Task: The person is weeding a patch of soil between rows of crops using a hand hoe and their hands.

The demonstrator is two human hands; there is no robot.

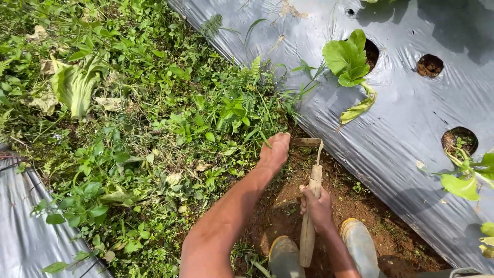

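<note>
My left hand [274, 151] is closed around a clump of weeds [242, 116] at the edge of the bare soil. A wooden handle is gripped by my right hand [317, 206]; it belongs to a small hand hoe [312, 206], whose looped metal blade [309, 142] rests on the soil just right of my left hand. Both forearms reach forward from the bottom of the view. My two rubber boots [360, 247] stand on the scraped red-brown soil [288, 206] below the hands.
Dense green weeds [128, 128] cover the furrow to the left. Silver plastic mulch [411, 118] slopes along the right, with planting holes holding leafy seedlings [347, 59] and another [465, 175]. More mulch [20, 226] lies at the lower left.
</note>
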